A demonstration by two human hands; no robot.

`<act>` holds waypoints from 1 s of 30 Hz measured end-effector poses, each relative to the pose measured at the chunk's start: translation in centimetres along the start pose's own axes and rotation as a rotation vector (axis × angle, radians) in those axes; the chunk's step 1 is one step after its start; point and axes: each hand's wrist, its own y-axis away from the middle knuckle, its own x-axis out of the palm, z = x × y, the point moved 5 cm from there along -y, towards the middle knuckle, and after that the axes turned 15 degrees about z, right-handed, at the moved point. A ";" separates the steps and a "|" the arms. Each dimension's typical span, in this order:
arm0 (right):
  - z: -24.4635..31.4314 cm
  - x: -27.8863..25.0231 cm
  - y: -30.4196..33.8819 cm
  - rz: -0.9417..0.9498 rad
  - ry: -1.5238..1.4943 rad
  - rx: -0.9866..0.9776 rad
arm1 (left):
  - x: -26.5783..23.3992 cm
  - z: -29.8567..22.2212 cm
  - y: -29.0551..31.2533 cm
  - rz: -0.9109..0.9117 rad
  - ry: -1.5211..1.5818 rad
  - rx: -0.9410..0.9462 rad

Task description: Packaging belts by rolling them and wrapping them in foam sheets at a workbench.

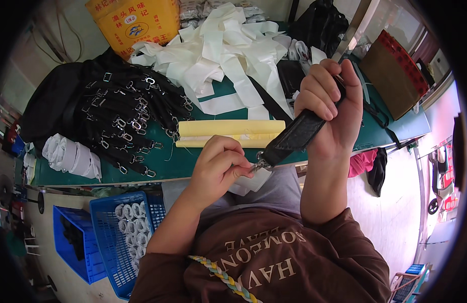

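Observation:
A black strap (294, 137) stretches between my two hands above the near edge of the table. My right hand (337, 103), raised on the right, has its fingers curled around the strap's upper part. At its lower end the strap carries a silver metal clasp (261, 161). Thumb and fingers of my left hand (219, 166) pinch the clasp's tip. Just beyond my left hand lies a yellow folded strip (231, 127) on the green tabletop (203, 177). Beneath the clasp, a piece of white material (251, 184) rests at my lap.
Black straps with silver clasps (127, 118) are heaped at the left, beside a white roll (71, 155). White strips (218, 55) pile up at the back, near a yellow bag (135, 25). A cardboard box (393, 76) stands right. Below left are blue baskets (114, 202), one with white rolls.

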 end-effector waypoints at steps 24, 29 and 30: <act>-0.5 -0.3 0.6 -0.024 0.224 -0.024 | -0.6 -0.7 0.5 -0.117 -0.101 0.073; -2.4 -0.2 0.5 -0.013 0.305 0.141 | -0.5 -0.9 0.2 -0.078 -0.069 0.111; -2.7 -0.2 0.6 -0.048 0.333 0.153 | -0.6 -0.9 0.3 -0.087 -0.039 0.111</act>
